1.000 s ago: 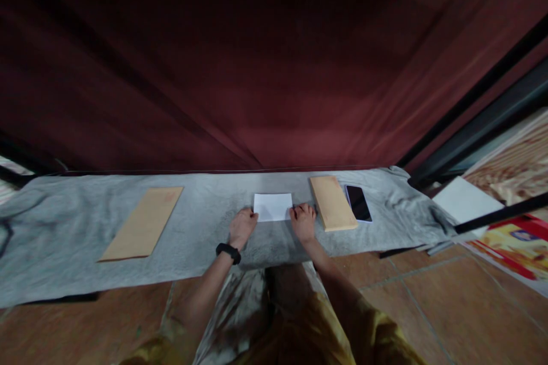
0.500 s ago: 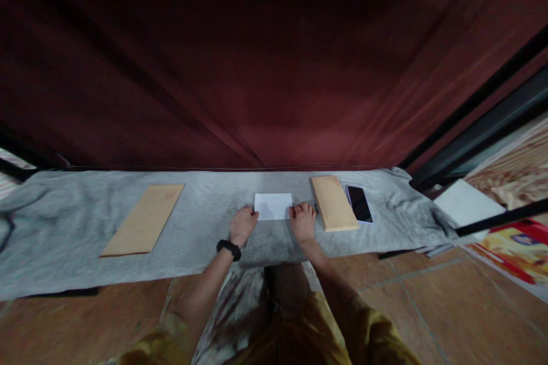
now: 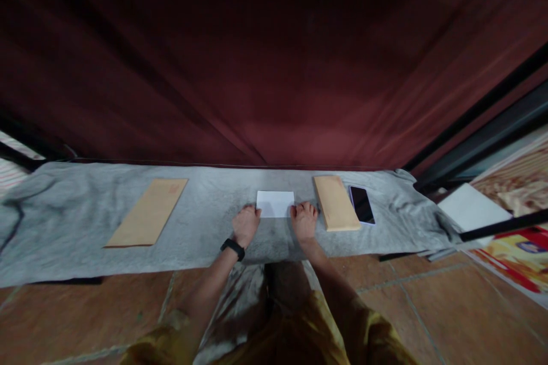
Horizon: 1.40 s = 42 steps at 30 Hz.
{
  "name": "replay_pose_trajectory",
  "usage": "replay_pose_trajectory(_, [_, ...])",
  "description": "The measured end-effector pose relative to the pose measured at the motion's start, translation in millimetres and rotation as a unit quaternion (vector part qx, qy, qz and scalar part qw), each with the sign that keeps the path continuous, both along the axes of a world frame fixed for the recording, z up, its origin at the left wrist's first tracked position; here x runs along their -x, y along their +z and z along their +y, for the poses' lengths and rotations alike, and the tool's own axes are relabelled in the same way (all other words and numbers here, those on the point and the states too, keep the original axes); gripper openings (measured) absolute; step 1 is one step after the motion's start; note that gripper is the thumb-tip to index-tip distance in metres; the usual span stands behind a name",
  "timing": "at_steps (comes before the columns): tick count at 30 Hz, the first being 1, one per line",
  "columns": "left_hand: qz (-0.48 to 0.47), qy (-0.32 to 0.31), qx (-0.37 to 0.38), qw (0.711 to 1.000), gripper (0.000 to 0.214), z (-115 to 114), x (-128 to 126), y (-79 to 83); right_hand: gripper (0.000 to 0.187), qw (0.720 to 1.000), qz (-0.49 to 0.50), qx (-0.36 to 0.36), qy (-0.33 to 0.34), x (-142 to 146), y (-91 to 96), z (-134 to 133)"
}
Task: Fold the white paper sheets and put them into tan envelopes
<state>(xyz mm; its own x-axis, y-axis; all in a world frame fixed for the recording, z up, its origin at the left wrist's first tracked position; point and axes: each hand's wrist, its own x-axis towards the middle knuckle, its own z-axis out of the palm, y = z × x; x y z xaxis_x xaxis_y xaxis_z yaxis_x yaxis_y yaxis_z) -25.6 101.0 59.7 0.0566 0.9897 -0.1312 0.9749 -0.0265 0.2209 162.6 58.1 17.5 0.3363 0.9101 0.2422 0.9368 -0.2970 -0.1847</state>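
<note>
A small white folded sheet of paper (image 3: 275, 203) lies flat on a grey cloth (image 3: 205, 222) spread over the tiled floor. My left hand (image 3: 245, 224), with a black band on its wrist, rests at the paper's near left corner, fingers curled and pressed on its edge. At the near right corner sits my right hand (image 3: 304, 220), fingers likewise curled onto the paper. Both hands press it down against the cloth.
A brown envelope (image 3: 148, 219) lies on the cloth to the left. A stack of brown envelopes (image 3: 336, 210) and a dark phone (image 3: 362, 205) lie just right of my right hand. A dark red curtain (image 3: 274, 68) hangs behind. White paper (image 3: 468, 208) and a colourful printed sheet (image 3: 518, 254) lie far right.
The hands and the paper stay as they were. Only the camera has shifted slightly, so everything sits a little higher in view.
</note>
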Motion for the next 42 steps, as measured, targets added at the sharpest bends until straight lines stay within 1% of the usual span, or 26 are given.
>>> replay_pose_trajectory(3, [0.001,-0.002,-0.018,1.000,0.038,-2.6,0.6,-0.6,0.031,1.000,-0.001,0.000,-0.004,0.7,0.7,-1.0])
replay_pose_trajectory(5, [-0.004,-0.025,-0.055,0.998,0.036,-5.5,0.6,-1.7,0.031,1.000,0.001,0.000,-0.004,1.0,1.2,-1.6])
replay_pose_trajectory(7, [-0.018,-0.081,-0.105,0.991,0.037,-10.4,-1.3,-5.5,0.031,1.000,0.002,-0.001,-0.003,1.2,1.5,-1.8])
replay_pose_trajectory(9, [-0.038,-0.160,-0.143,0.976,0.042,-17.2,-6.0,-12.8,0.031,1.000,0.006,-0.002,-0.003,1.3,1.4,-1.8])
replay_pose_trajectory(11, [-0.052,-0.223,-0.156,0.961,0.048,-25.0,-12.4,-22.3,0.031,1.000,0.013,-0.003,-0.002,1.2,1.1,-1.7])
replay_pose_trajectory(13, [-0.053,-0.256,-0.157,0.952,0.052,-32.1,-18.6,-31.4,0.029,1.000,0.020,-0.007,0.000,0.9,0.7,-1.7])
replay_pose_trajectory(15, [-0.046,-0.266,-0.151,0.951,0.056,-37.3,-22.2,-37.7,0.029,1.000,0.019,-0.011,0.001,0.4,0.3,-1.8])
replay_pose_trajectory(17, [-0.037,-0.277,-0.146,0.949,0.060,-40.2,-22.7,-40.0,0.029,1.000,0.014,-0.012,0.004,0.1,0.2,-2.0])
replay_pose_trajectory(23, [-0.027,-0.330,-0.121,0.936,0.063,-43.9,-14.9,-35.5,0.031,1.000,0.002,-0.009,-0.005,0.1,0.0,-1.9])
replay_pose_trajectory(27, [-0.019,-0.333,-0.111,0.936,0.065,-45.8,-15.0,-35.6,0.029,1.000,0.019,-0.013,-0.002,-1.0,-2.4,-2.7])
replay_pose_trajectory(30, [-0.006,-0.332,-0.107,0.937,0.065,-46.7,-18.8,-36.3,0.026,0.998,0.045,-0.044,-0.003,-2.5,-4.5,-3.9])
replay_pose_trajectory(32, [0.006,-0.335,-0.105,0.936,0.065,-47.0,-21.4,-35.6,0.027,0.994,0.066,-0.087,0.030,-1.9,-5.8,-4.2])
replay_pose_trajectory(34, [0.020,-0.340,-0.103,0.935,0.065,-47.3,-23.4,-33.8,0.032,0.983,0.101,-0.116,0.104,1.3,-7.3,-3.8])
replay_pose_trajectory(35, [0.028,-0.343,-0.103,0.933,0.065,-47.6,-24.2,-32.5,0.035,0.974,0.125,-0.117,0.149,3.9,-8.2,-3.4])
replay_pose_trajectory(37, [0.042,-0.349,-0.102,0.931,0.064,-48.3,-25.5,-29.6,0.039,0.956,0.163,-0.095,0.225,10.0,-10.0,-2.6])
replay_pose_trajectory(39, [0.049,-0.354,-0.099,0.929,0.063,-49.2,-26.6,-26.8,0.042,0.945,0.169,-0.062,0.274,15.2,-11.3,-2.3])
replay_pose_trajectory(40, [0.050,-0.356,-0.098,0.928,0.062,-49.7,-27.1,-25.6,0.044,0.944,0.159,-0.048,0.286,16.7,-11.7,-2.6])
replay_pose_trajectory(42, [0.053,-0.358,-0.096,0.927,0.061,-50.5,-27.9,-23.8,0.046,0.947,0.132,-0.026,0.291,17.5,-11.8,-3.8])
